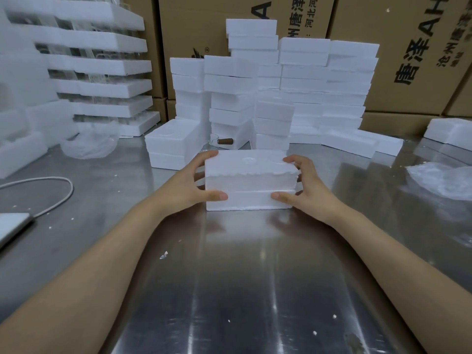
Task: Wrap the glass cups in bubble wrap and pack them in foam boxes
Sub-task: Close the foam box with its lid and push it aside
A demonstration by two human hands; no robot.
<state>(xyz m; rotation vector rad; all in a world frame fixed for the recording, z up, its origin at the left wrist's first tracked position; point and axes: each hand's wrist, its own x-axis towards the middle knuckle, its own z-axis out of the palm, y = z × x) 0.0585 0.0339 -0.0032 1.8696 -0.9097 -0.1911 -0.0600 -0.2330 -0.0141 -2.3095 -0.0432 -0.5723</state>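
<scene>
A closed white foam box (250,182) stands on the steel table (242,264) in front of me, its two halves stacked. My left hand (189,185) grips its left end, thumb on the front face and fingers over the top edge. My right hand (306,185) grips the right end the same way. Behind the box lies a glass cup (214,139) with a brown wooden handle (225,141), partly hidden. What is inside the box cannot be seen.
Stacks of foam boxes (293,98) fill the back of the table before cardboard cartons (408,47). Foam trays of glassware (102,67) stand at the left. Bubble wrap (444,177) lies at the right, a clear bag (89,141) at the left, a cable (58,198) and laptop corner (12,223) nearer.
</scene>
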